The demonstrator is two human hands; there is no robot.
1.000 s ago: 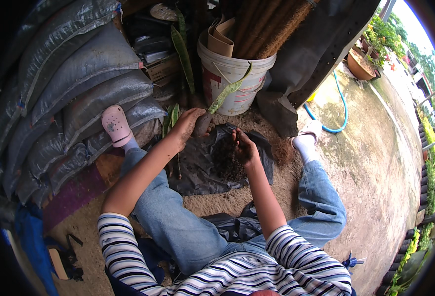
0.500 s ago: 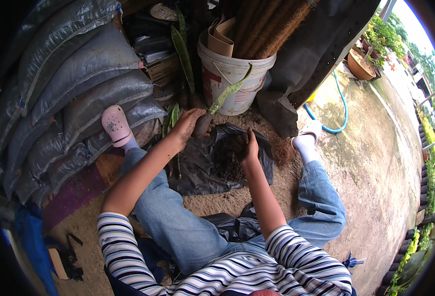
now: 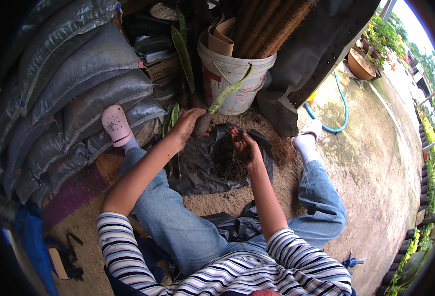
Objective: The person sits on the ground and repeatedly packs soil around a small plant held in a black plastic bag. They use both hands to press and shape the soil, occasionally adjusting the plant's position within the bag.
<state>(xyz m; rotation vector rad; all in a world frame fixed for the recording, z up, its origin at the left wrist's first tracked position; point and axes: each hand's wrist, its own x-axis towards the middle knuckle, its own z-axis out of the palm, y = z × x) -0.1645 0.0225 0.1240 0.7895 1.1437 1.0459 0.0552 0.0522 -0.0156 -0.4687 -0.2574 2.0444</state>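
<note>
My left hand (image 3: 191,124) is closed round a small dark bundle, a soil clump or little pot, at the foot of a snake plant leaf (image 3: 225,96). The mottled green leaf slants up to the right, across the front of a white bucket (image 3: 237,93). Smeared with dark soil, my right hand (image 3: 245,147) is turned palm up with its fingers stretched out, above a heap of dark soil (image 3: 227,160). The heap lies on a black plastic sheet (image 3: 190,180) between my legs. Any soil resting in the palm is hard to tell from the smears.
Stacked grey sacks (image 3: 86,74) rise on the left. The bucket holds brown fibre-covered poles (image 3: 271,29). More snake plant leaves (image 3: 182,54) stand beside it. Brown fibre (image 3: 282,152) lies near my right shoe. A blue hose (image 3: 344,111) curves over the concrete, with a potted plant (image 3: 360,64) beyond.
My right hand has turned from facing sideways to palm up, its fingers now pointing up and left. My left hand and the snake plant have stayed in place.
</note>
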